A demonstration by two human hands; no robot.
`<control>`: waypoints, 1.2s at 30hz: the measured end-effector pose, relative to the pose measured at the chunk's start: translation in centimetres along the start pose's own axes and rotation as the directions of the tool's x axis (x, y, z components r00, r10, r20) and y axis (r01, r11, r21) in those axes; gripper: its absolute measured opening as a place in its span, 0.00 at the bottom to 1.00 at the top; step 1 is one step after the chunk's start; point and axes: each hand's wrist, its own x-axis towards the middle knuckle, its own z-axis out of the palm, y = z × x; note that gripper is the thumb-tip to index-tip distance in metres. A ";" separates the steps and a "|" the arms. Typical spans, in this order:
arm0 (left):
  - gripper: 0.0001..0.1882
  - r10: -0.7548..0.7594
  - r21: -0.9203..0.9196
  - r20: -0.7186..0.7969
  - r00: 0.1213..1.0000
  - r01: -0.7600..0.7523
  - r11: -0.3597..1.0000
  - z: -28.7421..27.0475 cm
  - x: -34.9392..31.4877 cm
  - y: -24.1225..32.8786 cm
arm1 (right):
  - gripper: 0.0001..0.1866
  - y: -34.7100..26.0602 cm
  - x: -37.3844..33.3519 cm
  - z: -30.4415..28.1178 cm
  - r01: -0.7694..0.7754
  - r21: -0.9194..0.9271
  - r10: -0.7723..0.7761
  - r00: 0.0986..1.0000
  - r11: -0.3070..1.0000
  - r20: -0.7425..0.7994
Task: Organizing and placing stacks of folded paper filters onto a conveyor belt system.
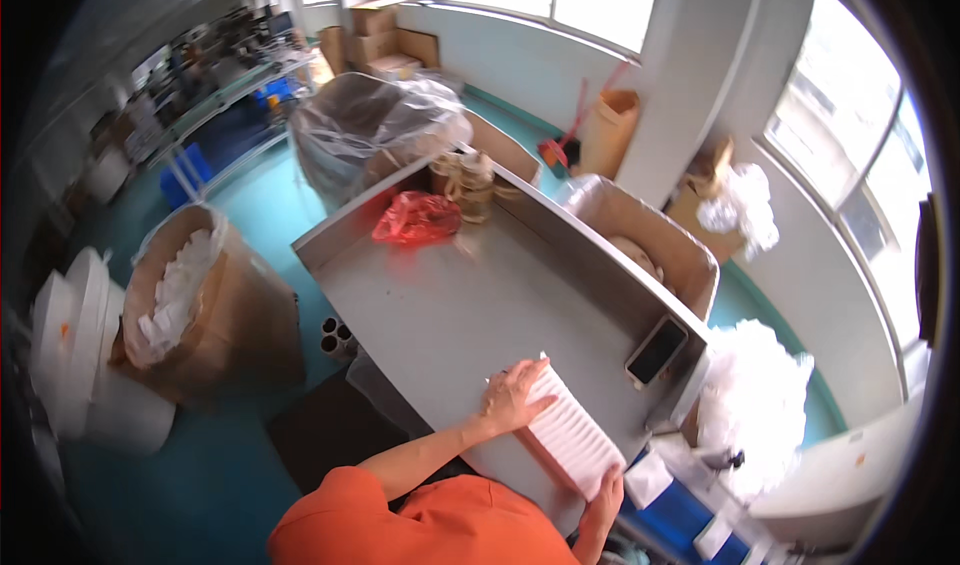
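A white, oblong piece with a ribbed top (pixel 574 427), perhaps a plastic tray, sits at the near edge of the grey metal worktable (pixel 455 305). My left hand (pixel 514 397) grips its far left end, the fingers bent over the edge. At the opposite, near right end, my right hand (pixel 603 501) holds the corner with its fingers closed on it. What lies under the ribbed piece is hidden. A dark-screened phone (pixel 657 351) rests on the table to the right of it, beside the raised rim.
A red plastic bag (pixel 418 219) and tan rolls (pixel 468 180) lie at the table's far end. Lined cartons stand left (pixel 240 315) and right (pixel 690 250). A large bin with clear film (pixel 345 130) stands beyond. White bags (pixel 755 405) are heaped at the right.
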 end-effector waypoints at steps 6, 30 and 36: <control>0.34 0.024 0.010 -0.044 0.999 -0.024 1.000 -1.0 0.4 0.7 | 0.16 1.4 1.4 -0.6 -0.175 0.210 0.178 0.984 0.962 0.001; 0.50 0.060 0.067 0.244 0.968 -0.078 0.995 -1.4 -1.6 4.1 | 0.24 -0.6 -0.7 -1.3 -0.204 0.323 0.288 0.927 0.924 -0.239; 0.51 0.041 0.067 0.229 0.973 -0.058 0.996 -1.2 -2.2 4.7 | 0.18 -0.5 -0.9 2.3 -0.189 0.251 0.216 0.973 0.949 -0.085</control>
